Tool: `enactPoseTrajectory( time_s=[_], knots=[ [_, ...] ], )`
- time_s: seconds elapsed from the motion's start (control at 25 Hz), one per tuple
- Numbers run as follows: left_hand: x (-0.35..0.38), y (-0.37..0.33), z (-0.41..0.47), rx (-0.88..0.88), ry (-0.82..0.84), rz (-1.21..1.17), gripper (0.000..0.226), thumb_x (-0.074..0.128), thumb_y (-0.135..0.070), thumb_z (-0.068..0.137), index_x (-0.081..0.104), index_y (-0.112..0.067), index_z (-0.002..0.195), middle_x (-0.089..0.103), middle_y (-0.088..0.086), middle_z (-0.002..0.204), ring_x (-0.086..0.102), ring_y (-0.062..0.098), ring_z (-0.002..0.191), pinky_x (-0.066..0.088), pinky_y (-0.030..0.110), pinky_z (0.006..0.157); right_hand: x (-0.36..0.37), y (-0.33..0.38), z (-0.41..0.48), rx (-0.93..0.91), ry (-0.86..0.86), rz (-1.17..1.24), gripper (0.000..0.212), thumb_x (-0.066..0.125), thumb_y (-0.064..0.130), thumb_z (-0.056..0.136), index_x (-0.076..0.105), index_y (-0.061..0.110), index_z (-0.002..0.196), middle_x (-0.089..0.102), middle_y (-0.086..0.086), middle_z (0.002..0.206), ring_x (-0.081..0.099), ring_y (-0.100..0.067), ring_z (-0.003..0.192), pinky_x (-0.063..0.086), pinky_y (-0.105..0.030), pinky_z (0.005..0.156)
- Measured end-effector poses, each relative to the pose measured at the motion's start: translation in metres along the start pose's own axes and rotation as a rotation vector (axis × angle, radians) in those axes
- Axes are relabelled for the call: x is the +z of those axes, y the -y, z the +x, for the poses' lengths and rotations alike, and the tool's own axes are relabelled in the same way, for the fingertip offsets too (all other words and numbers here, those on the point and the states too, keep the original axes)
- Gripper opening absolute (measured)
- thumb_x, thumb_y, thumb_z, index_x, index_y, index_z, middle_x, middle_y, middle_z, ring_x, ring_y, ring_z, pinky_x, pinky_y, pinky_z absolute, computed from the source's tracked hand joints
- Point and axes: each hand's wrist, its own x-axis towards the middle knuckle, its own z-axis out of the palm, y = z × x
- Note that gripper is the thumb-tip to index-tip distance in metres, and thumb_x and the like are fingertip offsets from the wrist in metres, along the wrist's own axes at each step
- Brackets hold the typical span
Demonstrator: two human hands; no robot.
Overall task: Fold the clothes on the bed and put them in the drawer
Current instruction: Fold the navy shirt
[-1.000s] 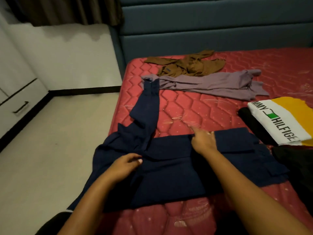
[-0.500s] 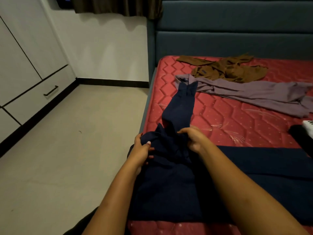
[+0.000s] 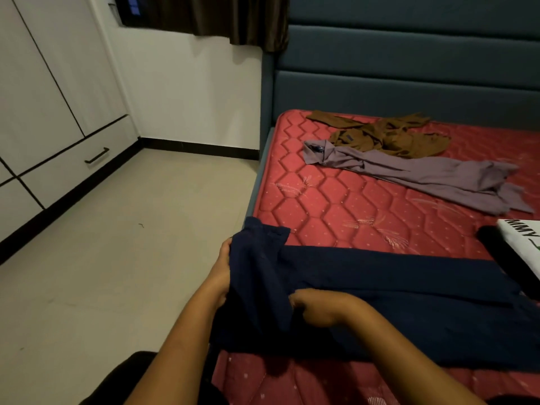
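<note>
Head view: your right hand (image 3: 318, 306) is pinching a fold of the navy garment (image 3: 394, 287) with curled fingers. Your left hand (image 3: 223, 270) is gripping the same garment's left end, its fingers tucked behind the cloth. Between them that end is bunching up at the left edge of the mattress (image 3: 321, 206), near its front corner. The rest of the garment is lying flat in a long band running rightward along the front edge. Farther back, a grey shirt (image 3: 423, 173) is lying stretched across the mattress. A crumpled brown garment (image 3: 388, 135) is touching its far side, close to the headboard (image 3: 409, 86). At the right, a white printed shirt (image 3: 523, 247) is resting on a black garment (image 3: 496, 252). Across the floor to your left, the white drawer (image 3: 58, 176) with its black handle (image 3: 97, 155) is sitting closed.
</note>
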Motion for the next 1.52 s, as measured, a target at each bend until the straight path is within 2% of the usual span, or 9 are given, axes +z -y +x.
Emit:
enactPoseTrajectory(
  time_s=[0.2, 0.28, 0.4, 0.56, 0.64, 0.76, 0.84, 1.16, 1.52],
  knots=[
    [-0.02, 0.002, -0.026, 0.137, 0.023, 0.438, 0.034, 0.051, -0.02, 0.099, 0.048, -0.03, 0.131, 0.061, -0.001, 0.118, 0.058, 0.013, 0.092, 0.048, 0.02, 0.071, -0.001, 0.026, 0.006, 0.055, -0.511, 0.593, 0.042, 0.047, 0.007, 0.096, 0.051, 0.02, 0.135, 0.062, 0.004, 0.115, 0.061, -0.01, 0.096, 0.047, -0.019, 0.081],
    [-0.025, -0.008, -0.031, 0.019, 0.148, 0.604, 0.033, 0.05, -0.011, 0.097, 0.049, -0.028, 0.126, 0.063, 0.001, 0.11, 0.059, 0.014, 0.083, 0.047, 0.018, 0.058, 0.0, 0.042, 0.016, 0.083, -0.447, 0.881, 0.052, 0.054, 0.034, 0.097, 0.031, 0.033, 0.143, 0.056, 0.009, 0.117, 0.059, -0.012, 0.096, 0.047, -0.021, 0.077],
    [-0.041, -0.018, -0.031, -0.174, 0.345, 0.899, 0.029, 0.055, -0.004, 0.09, 0.056, -0.023, 0.111, 0.062, 0.004, 0.11, 0.061, 0.018, 0.09, 0.053, 0.022, 0.07, 0.012, 0.056, 0.042, 0.147, -0.359, 0.676, 0.096, 0.068, 0.02, 0.088, -0.001, 0.024, 0.154, 0.045, -0.005, 0.141, 0.052, -0.023, 0.121, 0.047, -0.028, 0.092],
    [-0.062, -0.021, -0.021, -0.277, 0.352, 1.287, 0.029, 0.058, -0.01, 0.09, 0.063, -0.021, 0.116, 0.063, 0.002, 0.114, 0.059, 0.019, 0.107, 0.047, 0.032, 0.084, 0.03, 0.071, 0.059, 0.094, -0.417, 0.375, 0.056, 0.048, -0.006, 0.082, 0.056, 0.013, 0.133, 0.061, -0.004, 0.127, 0.056, -0.018, 0.117, 0.047, -0.028, 0.098],
    [-0.076, -0.024, -0.011, -0.213, 0.107, 1.37, 0.03, 0.05, -0.01, 0.094, 0.06, -0.013, 0.121, 0.062, 0.006, 0.118, 0.06, 0.022, 0.108, 0.047, 0.028, 0.077, 0.036, 0.08, 0.056, -0.044, -0.134, 0.434, 0.051, 0.043, -0.012, 0.08, 0.066, 0.009, 0.12, 0.066, -0.005, 0.121, 0.059, -0.017, 0.113, 0.046, -0.032, 0.102],
    [-0.094, -0.029, -0.005, -0.009, -0.369, 1.175, 0.03, 0.043, -0.017, 0.096, 0.057, -0.019, 0.122, 0.06, 0.007, 0.12, 0.057, 0.024, 0.101, 0.044, 0.031, 0.076, 0.046, 0.093, 0.056, -0.194, 0.404, 0.228, 0.049, 0.042, -0.011, 0.082, 0.065, 0.007, 0.122, 0.062, -0.009, 0.128, 0.055, -0.026, 0.122, 0.038, -0.042, 0.111],
    [-0.087, -0.027, -0.005, 0.127, -0.43, 1.021, 0.025, 0.044, -0.029, 0.098, 0.056, -0.025, 0.12, 0.06, 0.005, 0.12, 0.056, 0.023, 0.097, 0.043, 0.03, 0.076, 0.046, 0.093, 0.063, -0.208, 0.473, 0.092, 0.046, 0.046, -0.007, 0.086, 0.064, 0.011, 0.124, 0.062, -0.006, 0.129, 0.055, -0.024, 0.122, 0.038, -0.04, 0.111],
    [-0.016, -0.004, 0.033, -0.017, -0.211, 0.754, 0.066, 0.04, -0.067, 0.09, 0.06, -0.011, 0.119, 0.061, 0.01, 0.121, 0.057, 0.029, 0.106, 0.045, 0.032, 0.084, -0.025, 0.003, 0.083, 0.084, -0.718, 0.083, 0.047, 0.044, -0.003, 0.079, 0.068, 0.022, 0.11, 0.066, 0.0, 0.116, 0.061, -0.019, 0.109, 0.048, -0.035, 0.095],
    [-0.02, 0.035, 0.071, -0.051, -0.461, 0.242, 0.016, 0.052, -0.013, 0.095, 0.063, -0.01, 0.106, 0.065, 0.012, 0.109, 0.06, 0.027, 0.092, 0.051, 0.036, 0.086, -0.002, -0.046, 0.097, 0.229, -0.571, -0.325, 0.049, 0.019, 0.054, 0.101, 0.011, 0.049, 0.149, 0.01, 0.016, 0.159, 0.004, -0.012, 0.148, 0.0, -0.044, 0.117]
  ],
)
